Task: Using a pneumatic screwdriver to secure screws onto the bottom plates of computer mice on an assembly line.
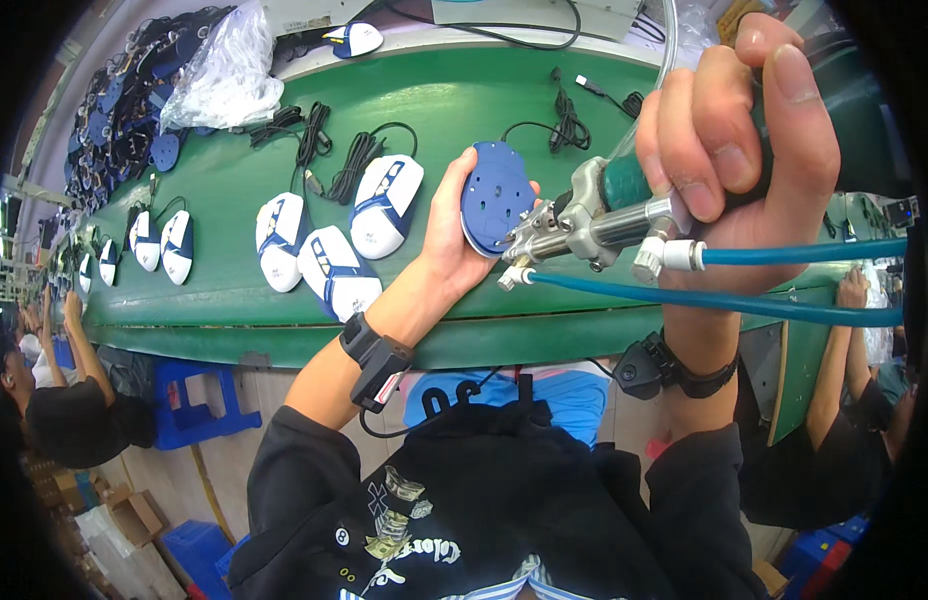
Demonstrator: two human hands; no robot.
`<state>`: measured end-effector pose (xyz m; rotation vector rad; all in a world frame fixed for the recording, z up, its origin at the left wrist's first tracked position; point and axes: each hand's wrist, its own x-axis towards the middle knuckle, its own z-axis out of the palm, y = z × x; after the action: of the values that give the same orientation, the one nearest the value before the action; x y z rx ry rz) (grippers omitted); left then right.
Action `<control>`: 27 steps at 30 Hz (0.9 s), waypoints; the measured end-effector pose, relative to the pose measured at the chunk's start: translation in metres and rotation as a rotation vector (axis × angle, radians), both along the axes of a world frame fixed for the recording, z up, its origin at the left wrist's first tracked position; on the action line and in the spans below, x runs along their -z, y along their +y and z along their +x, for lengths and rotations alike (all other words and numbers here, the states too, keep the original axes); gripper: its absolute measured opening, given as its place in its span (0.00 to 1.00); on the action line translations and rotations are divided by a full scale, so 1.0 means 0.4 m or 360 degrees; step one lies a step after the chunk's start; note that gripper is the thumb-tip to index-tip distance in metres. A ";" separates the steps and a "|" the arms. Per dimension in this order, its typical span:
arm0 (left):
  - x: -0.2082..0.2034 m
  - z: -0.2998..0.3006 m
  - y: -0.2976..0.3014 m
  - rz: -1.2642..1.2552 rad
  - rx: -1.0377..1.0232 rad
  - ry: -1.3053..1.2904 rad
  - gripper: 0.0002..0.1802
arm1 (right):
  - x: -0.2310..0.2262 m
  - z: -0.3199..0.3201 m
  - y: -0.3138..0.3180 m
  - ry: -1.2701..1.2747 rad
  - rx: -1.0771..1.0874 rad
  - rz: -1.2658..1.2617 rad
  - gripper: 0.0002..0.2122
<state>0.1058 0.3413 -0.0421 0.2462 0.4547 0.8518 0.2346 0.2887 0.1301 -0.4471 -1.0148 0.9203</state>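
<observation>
My left hand (pixel 449 235) grips a computer mouse (pixel 496 190) turned underside up, its blue base with small holes facing me. Its black cable (pixel 525 124) runs off toward the far side of the table. Wrapped round a powered screwdriver (pixel 602 228) is my right hand (pixel 729 150); the tool has a metal nose and two blue air hoses (pixel 724 309). The nose points left at the near end of the mouse base; whether the tip touches it I cannot tell. Left of my left hand, white-and-blue mice (pixel 388 205) lie right side up with coiled cables.
The green table (pixel 434 95) carries more mice (pixel 176 246) farther left. A heap of blue mouse parts and cables (pixel 124 110) lies at the far left beside clear plastic bags (pixel 229 75). Other people (pixel 84 410) work at both sides. A blue stool (pixel 196 405) stands below the table.
</observation>
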 end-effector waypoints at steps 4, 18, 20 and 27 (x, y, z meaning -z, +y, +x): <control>0.008 -0.006 0.022 -0.0027 0.0063 -0.0049 0.25 | 0.030 0.025 0.022 -0.0211 -0.0159 0.0222 0.10; -0.114 0.133 -0.069 0.0299 0.0242 0.0273 0.25 | -0.215 0.211 -0.161 -0.0223 0.0332 -0.0085 0.11; -0.168 0.180 -0.113 0.0281 0.0259 0.0324 0.27 | -0.272 0.297 -0.247 -0.0394 0.0367 -0.0005 0.13; -0.212 0.297 -0.153 0.0412 0.0297 0.0966 0.26 | -0.262 0.447 -0.410 -0.0308 0.0447 -0.0173 0.09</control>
<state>0.2244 0.2799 0.0426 0.7855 0.8717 0.6402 0.4134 0.1247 0.2350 -0.7615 -1.0478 0.6907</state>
